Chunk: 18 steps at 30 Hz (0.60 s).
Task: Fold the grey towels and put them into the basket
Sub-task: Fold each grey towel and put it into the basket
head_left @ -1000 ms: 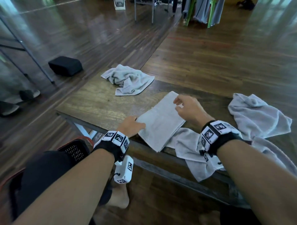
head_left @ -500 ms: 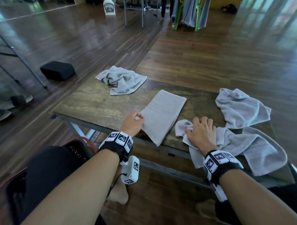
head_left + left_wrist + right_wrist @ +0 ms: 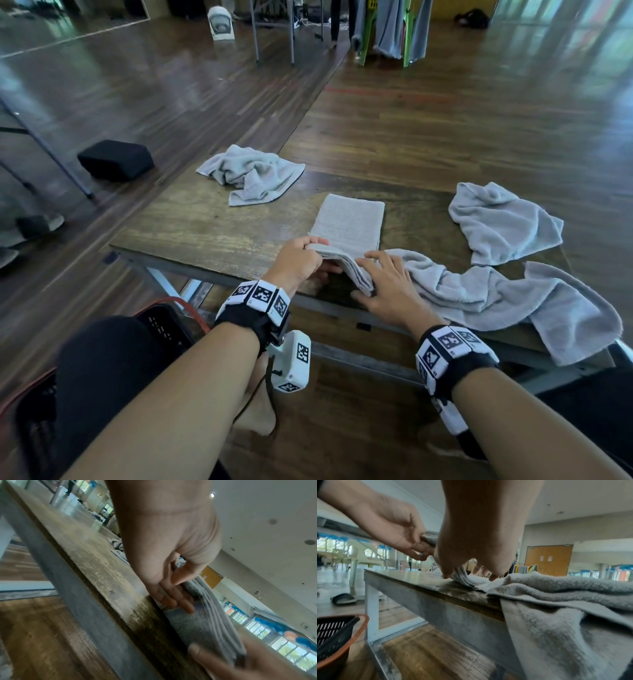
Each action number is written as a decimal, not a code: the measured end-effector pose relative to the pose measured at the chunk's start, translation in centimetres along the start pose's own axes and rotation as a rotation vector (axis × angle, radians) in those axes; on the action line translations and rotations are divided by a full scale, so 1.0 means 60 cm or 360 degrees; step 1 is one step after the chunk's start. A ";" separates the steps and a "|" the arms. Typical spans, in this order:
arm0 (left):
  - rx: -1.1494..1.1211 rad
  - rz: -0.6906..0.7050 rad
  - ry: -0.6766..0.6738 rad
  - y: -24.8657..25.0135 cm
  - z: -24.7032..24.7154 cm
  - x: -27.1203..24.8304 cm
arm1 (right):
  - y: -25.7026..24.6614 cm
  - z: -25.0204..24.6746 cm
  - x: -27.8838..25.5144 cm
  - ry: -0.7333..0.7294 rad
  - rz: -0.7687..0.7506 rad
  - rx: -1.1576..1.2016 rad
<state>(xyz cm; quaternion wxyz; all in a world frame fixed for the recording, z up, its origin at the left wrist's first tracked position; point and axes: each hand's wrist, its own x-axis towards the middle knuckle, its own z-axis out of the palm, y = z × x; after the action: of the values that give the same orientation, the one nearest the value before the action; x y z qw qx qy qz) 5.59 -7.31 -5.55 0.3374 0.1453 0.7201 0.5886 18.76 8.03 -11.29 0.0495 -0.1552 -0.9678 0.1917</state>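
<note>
A folded grey towel (image 3: 349,222) lies lengthwise on the wooden table (image 3: 205,233), its near end raised off the edge. My left hand (image 3: 320,255) pinches the near left corner, thumb on top and fingers beneath; the left wrist view shows the stacked layers (image 3: 205,622) between them. My right hand (image 3: 368,277) grips the near right corner, fingers spread on top and thumb below. In the right wrist view the layered edge (image 3: 462,577) sits between its thumb and fingers. The black basket (image 3: 164,322) with a red rim stands on the floor at my left knee.
Three loose grey towels lie on the table: one crumpled at the far left (image 3: 251,174), one at the right (image 3: 500,219), and a long one (image 3: 513,298) draped over the near edge beside my right hand. A black block (image 3: 116,159) sits on the floor to the left.
My right hand left the long loose towel and took the folded towel's near right corner. My left hand lifted the near left corner, so the near end now rises off the table.
</note>
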 end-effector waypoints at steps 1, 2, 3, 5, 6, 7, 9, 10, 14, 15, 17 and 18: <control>0.0042 0.0045 0.0042 -0.002 -0.003 0.004 | 0.001 0.001 0.004 0.0097 -0.0016 0.0071; 0.0080 0.0085 0.0108 -0.005 -0.007 0.008 | 0.004 0.001 0.009 0.0185 -0.0038 0.0155; 0.0117 0.0136 0.0175 -0.009 -0.013 0.012 | 0.006 -0.001 0.013 0.0267 -0.0062 0.0245; 0.0268 0.0224 0.0298 -0.011 -0.021 0.013 | 0.006 -0.010 0.018 0.0354 -0.0075 0.0430; 0.0357 0.0248 0.0326 -0.011 -0.024 0.012 | 0.003 -0.018 0.019 0.0362 -0.0065 0.0496; 0.0420 0.0264 0.0330 -0.012 -0.026 0.012 | 0.002 -0.025 0.020 0.0351 -0.0055 0.0560; 0.0510 0.0289 0.0333 -0.014 -0.027 0.011 | 0.001 -0.031 0.020 0.0320 -0.0033 0.0630; 0.0549 0.0308 0.0357 -0.017 -0.028 0.012 | 0.002 -0.031 0.019 0.0295 -0.0017 0.0636; 0.0578 0.0499 0.0412 -0.020 -0.026 0.009 | 0.002 -0.029 0.011 0.0275 0.0012 0.0646; 0.0564 0.0524 0.0424 -0.022 -0.025 0.007 | 0.000 -0.030 0.008 0.0280 0.0003 0.0669; 0.0524 0.0543 0.0434 -0.023 -0.025 0.002 | -0.006 -0.032 0.002 0.0262 0.0011 0.0715; 0.0525 0.0560 0.0426 -0.025 -0.025 0.002 | -0.009 -0.033 0.000 0.0245 0.0035 0.0734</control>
<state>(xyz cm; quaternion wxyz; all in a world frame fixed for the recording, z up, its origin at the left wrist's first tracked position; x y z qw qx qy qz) 4.81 -8.78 -6.91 0.1037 0.2421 0.8082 0.5268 18.93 8.27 -9.23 0.1552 -0.1645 -0.8902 0.3955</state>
